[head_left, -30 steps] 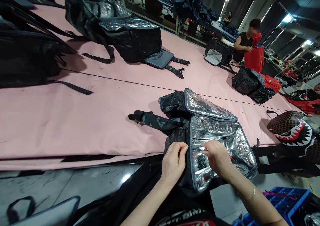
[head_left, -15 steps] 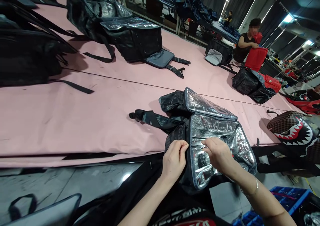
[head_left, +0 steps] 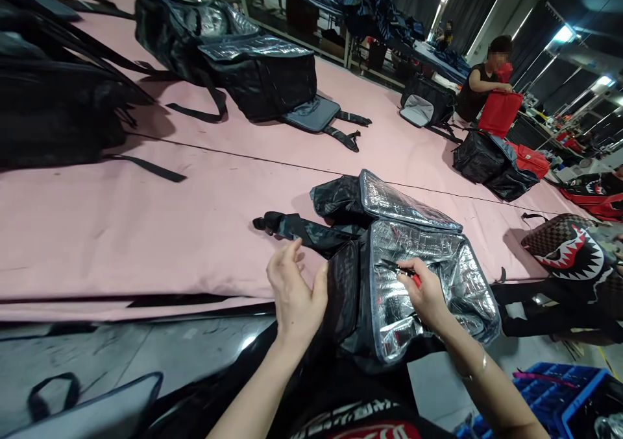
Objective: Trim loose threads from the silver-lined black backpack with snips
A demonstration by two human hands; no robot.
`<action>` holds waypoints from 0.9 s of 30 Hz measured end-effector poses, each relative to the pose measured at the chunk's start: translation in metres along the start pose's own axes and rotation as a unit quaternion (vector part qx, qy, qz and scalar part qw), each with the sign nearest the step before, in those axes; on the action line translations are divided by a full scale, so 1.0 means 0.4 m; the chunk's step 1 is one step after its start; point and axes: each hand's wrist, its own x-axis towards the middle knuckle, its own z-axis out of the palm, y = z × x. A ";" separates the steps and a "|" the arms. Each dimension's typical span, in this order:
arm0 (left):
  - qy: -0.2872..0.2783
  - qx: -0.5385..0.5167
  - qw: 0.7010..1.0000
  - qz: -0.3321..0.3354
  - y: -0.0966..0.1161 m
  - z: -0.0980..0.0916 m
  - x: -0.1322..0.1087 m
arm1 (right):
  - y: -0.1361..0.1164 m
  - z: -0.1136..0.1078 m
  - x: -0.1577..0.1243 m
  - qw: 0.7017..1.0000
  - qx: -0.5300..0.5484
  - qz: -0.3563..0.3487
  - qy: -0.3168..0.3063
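Observation:
An open black cooler backpack (head_left: 413, 277) with a shiny foil lining lies at the near edge of the pink table (head_left: 146, 218), its lid folded back and a strap stretched to the left. My left hand (head_left: 294, 293) hovers just left of the bag's black side, fingers spread and holding nothing. My right hand (head_left: 426, 293) rests inside the foil mouth and grips small thread snips (head_left: 402, 270) with a red handle, tip pointing left.
More black bags (head_left: 243, 63) lie at the far left and back of the table. A person sits at the far right handling a red bag (head_left: 499, 111). A shark-mouth backpack (head_left: 569, 248) lies at right. A blue crate (head_left: 559, 400) stands at bottom right.
My left hand let go of the bag's edge and moved left, opening its fingers. My right hand shifted slightly and the snips now show in it.

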 end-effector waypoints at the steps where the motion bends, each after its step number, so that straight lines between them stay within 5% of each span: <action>1: -0.050 -0.011 0.999 0.004 0.013 -0.003 0.000 | 0.011 0.011 0.001 0.998 0.055 0.021 0.017; 5: -0.261 0.030 0.964 0.045 0.077 0.013 -0.043 | 0.060 0.069 0.004 0.969 0.223 0.077 0.078; 10: -0.270 0.148 0.950 0.057 0.088 0.035 -0.081 | 0.105 0.120 -0.028 0.959 0.249 0.097 0.088; 15: -0.344 -0.044 0.934 -0.086 0.039 0.033 -0.070 | 0.105 0.127 -0.067 0.964 0.248 0.088 0.037; 19: -0.330 -0.181 0.904 -0.202 0.014 0.038 -0.077 | 0.099 0.126 -0.075 0.964 0.259 0.068 0.004; 27: -0.336 -0.254 0.868 -0.262 0.026 0.036 -0.070 | 0.093 0.135 -0.076 0.965 0.256 0.062 -0.006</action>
